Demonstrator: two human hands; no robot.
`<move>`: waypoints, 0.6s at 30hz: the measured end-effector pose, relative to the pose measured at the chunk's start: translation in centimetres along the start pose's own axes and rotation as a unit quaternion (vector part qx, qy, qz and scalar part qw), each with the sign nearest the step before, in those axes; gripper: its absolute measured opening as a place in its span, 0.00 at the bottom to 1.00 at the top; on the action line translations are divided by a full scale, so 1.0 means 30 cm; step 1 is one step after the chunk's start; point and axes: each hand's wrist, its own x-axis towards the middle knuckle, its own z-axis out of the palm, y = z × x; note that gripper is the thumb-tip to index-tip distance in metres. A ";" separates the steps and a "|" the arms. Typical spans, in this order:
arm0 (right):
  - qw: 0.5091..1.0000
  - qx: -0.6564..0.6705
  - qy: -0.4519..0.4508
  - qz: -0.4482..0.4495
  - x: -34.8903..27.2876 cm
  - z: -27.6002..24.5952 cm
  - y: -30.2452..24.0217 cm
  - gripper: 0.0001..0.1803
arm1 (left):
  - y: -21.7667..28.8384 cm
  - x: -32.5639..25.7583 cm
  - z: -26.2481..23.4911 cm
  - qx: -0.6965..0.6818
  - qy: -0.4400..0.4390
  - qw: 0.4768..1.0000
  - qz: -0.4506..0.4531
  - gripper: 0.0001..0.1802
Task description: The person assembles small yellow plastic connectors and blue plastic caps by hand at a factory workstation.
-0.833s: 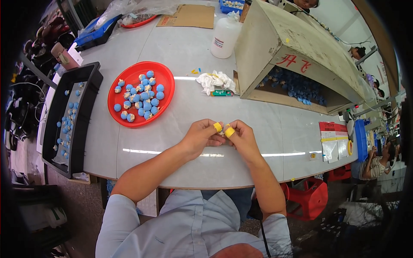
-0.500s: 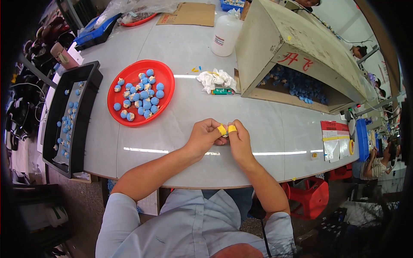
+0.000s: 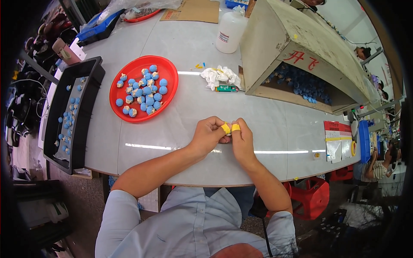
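Observation:
My left hand [image 3: 207, 134] and my right hand [image 3: 241, 139] meet above the near middle of the table, fingers closed and thumbs side by side. Yellow tape wraps both thumbs. Between the fingertips is a small, pale thing, almost wholly covered, so I cannot tell its kind. To the left lies a round red tray [image 3: 171, 99], holding several small blue balls [image 3: 149, 101] with cream-coloured, ragged parts. Beyond my hands are a crumpled white tissue [image 3: 219, 77] and a small green box [image 3: 226, 88].
A long black bin [image 3: 95, 79] with more blue balls stands at the left. At the right, a worn open-fronted box [image 3: 275, 47] holds a heap of blue pieces [image 3: 305, 84]. A white plastic bottle [image 3: 230, 34] stands beside it. Red-and-white packets [image 3: 337, 139] lie near the right edge.
The whole view has shifted slightly. My hands stay together, with only a small change at the fingertips; a bluish glimpse between them earlier now looks pale.

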 end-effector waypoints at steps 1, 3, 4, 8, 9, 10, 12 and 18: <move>1.000 0.001 0.004 0.003 0.000 0.001 -0.004 0.13 | 0.000 0.000 0.001 0.002 -0.001 1.000 0.003 0.07; 1.000 0.001 0.006 -0.001 0.001 0.001 0.005 0.13 | -0.002 0.001 0.004 -0.002 -0.001 1.000 0.006 0.07; 1.000 0.002 0.008 -0.006 0.001 0.002 0.007 0.13 | -0.002 0.001 0.004 -0.005 -0.001 1.000 0.010 0.07; 1.000 -0.010 0.009 -0.009 0.001 0.001 0.001 0.14 | -0.004 0.003 -0.003 0.009 -0.002 1.000 0.011 0.07; 1.000 -0.004 0.008 -0.011 0.001 0.002 0.009 0.14 | -0.007 0.004 -0.006 0.008 -0.004 1.000 0.011 0.08; 1.000 0.001 0.008 -0.013 0.002 0.002 0.015 0.14 | -0.008 0.006 -0.006 0.007 -0.007 1.000 0.012 0.08; 1.000 0.006 0.005 -0.011 0.006 -0.001 0.013 0.14 | 0.001 0.004 -0.006 0.017 -0.005 1.000 0.012 0.09; 0.981 0.174 -0.016 0.084 0.028 -0.016 -0.018 0.07 | -0.013 0.028 -0.010 0.045 0.039 0.991 0.120 0.13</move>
